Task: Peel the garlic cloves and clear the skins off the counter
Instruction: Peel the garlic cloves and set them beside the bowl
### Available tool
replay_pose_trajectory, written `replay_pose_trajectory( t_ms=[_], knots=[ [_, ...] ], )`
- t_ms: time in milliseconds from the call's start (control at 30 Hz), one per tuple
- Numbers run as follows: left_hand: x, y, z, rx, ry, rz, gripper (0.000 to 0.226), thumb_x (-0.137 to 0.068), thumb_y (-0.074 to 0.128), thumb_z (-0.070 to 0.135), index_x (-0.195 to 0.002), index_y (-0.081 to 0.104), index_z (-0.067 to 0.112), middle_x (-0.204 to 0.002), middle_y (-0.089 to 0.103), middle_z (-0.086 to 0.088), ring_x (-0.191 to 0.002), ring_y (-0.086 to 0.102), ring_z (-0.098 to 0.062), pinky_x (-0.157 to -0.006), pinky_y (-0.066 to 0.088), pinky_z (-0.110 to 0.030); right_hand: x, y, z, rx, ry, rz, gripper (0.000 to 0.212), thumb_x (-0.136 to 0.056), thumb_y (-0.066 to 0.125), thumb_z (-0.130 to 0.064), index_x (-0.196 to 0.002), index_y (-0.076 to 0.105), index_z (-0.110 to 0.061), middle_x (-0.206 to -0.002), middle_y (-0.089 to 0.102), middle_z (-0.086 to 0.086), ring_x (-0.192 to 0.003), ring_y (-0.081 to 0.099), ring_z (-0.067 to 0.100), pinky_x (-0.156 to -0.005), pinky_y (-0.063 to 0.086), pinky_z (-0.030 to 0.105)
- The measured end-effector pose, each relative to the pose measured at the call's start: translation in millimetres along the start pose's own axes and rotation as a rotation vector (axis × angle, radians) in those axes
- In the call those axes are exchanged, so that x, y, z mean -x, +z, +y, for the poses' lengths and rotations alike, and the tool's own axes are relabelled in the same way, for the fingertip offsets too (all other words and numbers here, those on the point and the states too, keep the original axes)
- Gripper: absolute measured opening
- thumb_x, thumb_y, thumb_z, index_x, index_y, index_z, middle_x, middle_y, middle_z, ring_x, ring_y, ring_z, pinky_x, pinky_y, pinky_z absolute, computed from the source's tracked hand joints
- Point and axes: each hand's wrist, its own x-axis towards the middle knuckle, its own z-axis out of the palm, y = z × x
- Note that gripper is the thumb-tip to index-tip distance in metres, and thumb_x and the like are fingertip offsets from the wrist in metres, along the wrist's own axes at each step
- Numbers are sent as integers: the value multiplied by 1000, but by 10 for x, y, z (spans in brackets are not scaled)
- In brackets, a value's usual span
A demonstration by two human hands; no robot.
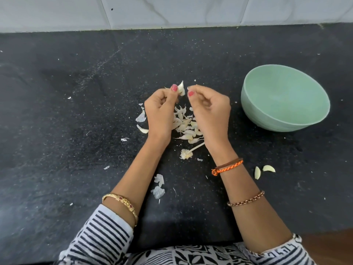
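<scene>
Dark speckled stone surface (pixel 76 115), dusted with pale flecks, running back to a wall of light marbled tiles (pixel 172 10) along its far edge; a strip of brown wood shows past the near right corner. Mid-surface, both hands raised just above a heap of garlic cloves (pixel 186 125), most still in skin. Left hand (pixel 159 111) pinches one garlic clove (pixel 181 88) between thumb and fingertips, grip narrow and closed on it, skin partly flaring off the top. Right hand (pixel 210 108) just beside it, fingers curled, thumb and forefinger tips pinched close by the clove; cannot tell whether they hold a bit of skin or actually touch the clove. The hands and wrists cover part of the heap. Near side of the heap: the bare bulb stem with root base (pixel 188 152). Loose skins (pixel 141 117) lie left of the left hand, more papery skins (pixel 159 186) between the forearms toward the near edge, small scraps scattered further left. Two peeled cloves (pixel 264 171) lie on the surface right of the right forearm, just beside each other, apart from the heap. Pale green bowl (pixel 282 121) toward the right edge, well apart from the hands, nothing visible inside it. Orange braided band and brown band on right wrist, chain bracelet higher up that forearm, gold bangle on left forearm, black-and-white patterned sleeves at the near edge.
</scene>
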Motion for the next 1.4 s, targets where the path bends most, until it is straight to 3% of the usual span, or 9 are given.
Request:
replay_pose_trajectory(
  t_ms=[367, 500, 633, 733, 833, 933, 1067, 1133, 1400],
  knots=[
    [-36, -44, -4, -9, 9, -95, 36, -93, 55, 11, -57, 52, 9, -44, 45, 17, -47, 37, 2, -52, 33, -12, -28, -4, 37, 70, 31, -109, 11, -86, 62, -7, -92, 71, -9, -77, 65, -9, -70, 59, -2, -68, 46, 9],
    [-47, -74, -16, -101, 65, -51, 33, -93, 55, 12, -60, 54, 9, -41, 44, 17, -46, 36, 2, -52, 32, -11, -19, -28, 5, 41, 57, -3, 14, -86, 58, -5, -85, 71, -9, -73, 65, -9, -68, 59, -1, -66, 47, 10],
    [-67, -109, 0, -89, 50, -19, 34, -93, 55, 15, -59, 54, 11, -53, 49, 11, -48, 36, 1, -53, 32, -12, -31, -90, -42, -76, 108, 48, 23, -87, 55, -2, -84, 66, -22, -75, 67, -8, -70, 63, 5, -70, 56, 28],
    [-60, -95, -2, -98, 31, -41, 38, -94, 53, 16, -56, 51, 13, -58, 51, 4, -51, 34, -1, -51, 31, -15, -30, -95, -46, -69, 171, 10, 32, -89, 47, 0, -100, 65, -23, -76, 65, -8, -65, 56, 6, -67, 53, 31],
    [-50, -81, -9, -116, 29, -85, 41, -94, 53, 17, -53, 49, 18, -58, 51, 4, -50, 34, -1, -50, 30, -16, -12, -91, -78, -74, 202, -24, 25, -88, 52, -5, -90, 71, -21, -74, 64, -12, -67, 55, 5, -70, 52, 35],
    [-45, -93, -15, -164, 77, -135, 36, -93, 54, 20, -57, 55, 20, -55, 52, 11, -51, 38, 0, -53, 34, -16, 1, -84, -107, -117, 237, -131, 21, -88, 60, -12, -77, 68, -27, -70, 65, -12, -68, 57, 1, -71, 53, 30],
    [-38, -109, -34, -214, 156, -171, 24, -91, 56, 20, -73, 64, 6, -64, 57, -7, -62, 46, -14, -60, 41, -25, -18, -96, -69, -126, 268, -124, 10, -88, 61, -10, -87, 69, -17, -72, 63, -7, -64, 54, -4, -63, 49, 14],
    [-21, -105, -18, -209, 193, -157, 13, -90, 57, 16, -85, 66, 9, -71, 61, 1, -69, 52, -14, -65, 46, -23, -20, -94, -58, -135, 273, -117, 10, -88, 61, -10, -88, 69, -16, -71, 61, -9, -62, 53, -7, -61, 45, 9],
    [-56, -162, -33, -489, 400, -218, 17, -83, 60, 17, -91, 74, 11, -78, 64, 11, -72, 56, 0, -72, 44, -12, -43, -116, -12, -145, 230, -87, 8, -85, 64, -10, -80, 69, -12, -79, 68, -4, -77, 63, -1, -73, 49, 13]
  ],
)
